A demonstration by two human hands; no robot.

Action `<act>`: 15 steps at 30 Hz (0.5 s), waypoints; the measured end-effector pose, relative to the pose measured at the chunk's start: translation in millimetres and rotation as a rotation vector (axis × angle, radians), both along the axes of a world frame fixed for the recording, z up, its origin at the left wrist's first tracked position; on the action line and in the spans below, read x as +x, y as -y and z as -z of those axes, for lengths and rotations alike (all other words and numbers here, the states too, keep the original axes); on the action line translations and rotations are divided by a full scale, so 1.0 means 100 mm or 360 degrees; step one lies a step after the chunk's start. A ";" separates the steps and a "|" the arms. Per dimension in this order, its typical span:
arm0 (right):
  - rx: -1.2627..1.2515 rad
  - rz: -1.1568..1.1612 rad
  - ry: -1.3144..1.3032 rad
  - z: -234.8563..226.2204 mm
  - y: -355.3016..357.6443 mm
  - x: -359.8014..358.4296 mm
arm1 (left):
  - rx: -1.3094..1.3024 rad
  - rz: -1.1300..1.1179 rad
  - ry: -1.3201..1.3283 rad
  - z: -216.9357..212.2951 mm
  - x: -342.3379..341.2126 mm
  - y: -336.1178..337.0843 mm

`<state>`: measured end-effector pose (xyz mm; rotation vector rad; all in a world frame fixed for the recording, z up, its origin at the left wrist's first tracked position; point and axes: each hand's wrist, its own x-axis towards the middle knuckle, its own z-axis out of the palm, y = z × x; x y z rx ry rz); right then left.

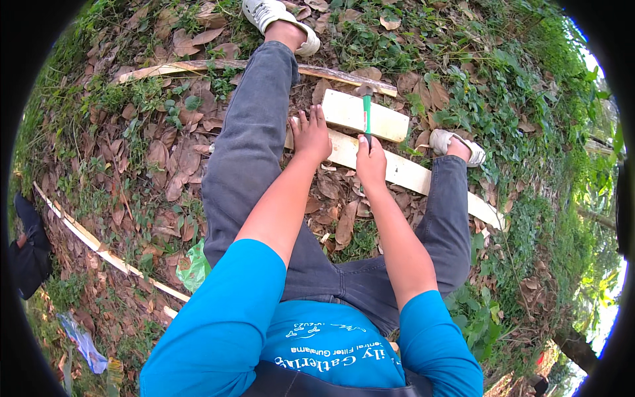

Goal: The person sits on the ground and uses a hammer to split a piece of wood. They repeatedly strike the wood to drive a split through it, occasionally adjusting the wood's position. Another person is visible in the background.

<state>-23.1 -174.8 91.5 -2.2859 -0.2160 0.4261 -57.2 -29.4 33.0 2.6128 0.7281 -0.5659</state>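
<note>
My right hand [372,163] is closed around the black grip of a hammer [367,114] with a green shaft. The hammer's metal head lies over the far edge of a short pale board [389,125], its shaft crossing the board. My left hand [311,136] rests with fingers stretched out on the left part of a long pale plank [405,173], fingertips close to the short board's left end. This plank runs slantwise between my legs, on the near side of the short board, its right end beyond my right leg.
A thin wood strip [350,78] lies beyond the boards, partly behind my left leg. Another long strip [99,246] stretches along the left. A green plastic bag [193,266] is beside my left thigh. Dark cloth [30,248] sits at far left. Dry leaves and weeds cover the ground.
</note>
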 end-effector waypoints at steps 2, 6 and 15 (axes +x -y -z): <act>0.0460 0.0122 0.0090 -0.14 0.05 0.05 | -0.0036 -0.0036 0.0013 0.01 -0.07 0.04; 0.1207 0.0137 0.0080 -1.35 -0.15 0.01 | -0.0014 -0.0144 0.0067 0.12 -0.12 0.00; -0.0028 -0.0065 0.0088 0.10 0.05 0.02 | -0.0072 -0.0080 0.0135 0.01 0.01 0.00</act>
